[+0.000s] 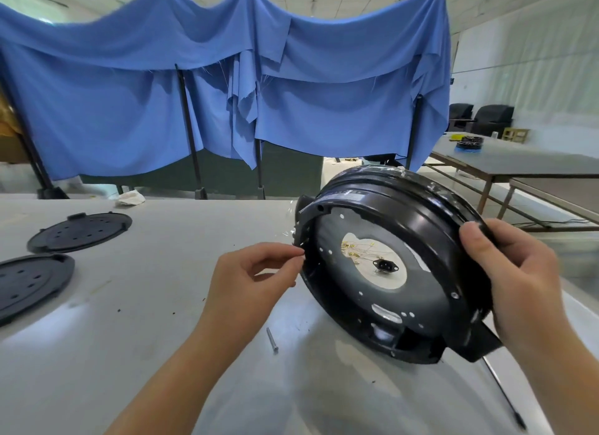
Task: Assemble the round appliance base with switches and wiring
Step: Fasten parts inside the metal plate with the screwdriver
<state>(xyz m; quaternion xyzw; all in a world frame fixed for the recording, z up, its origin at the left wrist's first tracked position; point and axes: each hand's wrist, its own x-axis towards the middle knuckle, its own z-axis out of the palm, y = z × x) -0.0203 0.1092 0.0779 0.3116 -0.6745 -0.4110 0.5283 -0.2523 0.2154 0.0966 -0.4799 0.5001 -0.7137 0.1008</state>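
**Base tilted on edge, both hands on it**

Head view: round black base (382, 266) stands tilted on its lower edge on the grey surface (146, 321), open side toward the camera. Right hand (518, 282) grips its right rim, thumb over the edge. Left hand (256, 272) is at the left rim, thumb and fingertips pinched together, possibly on a small part; too small to tell. Through the centre hole: a black socket (385, 265) and thin gold-tipped wires (355, 251). A loose screw (272, 340) lies just beside the base. Two black perforated discs (79, 232) sit well apart at left.
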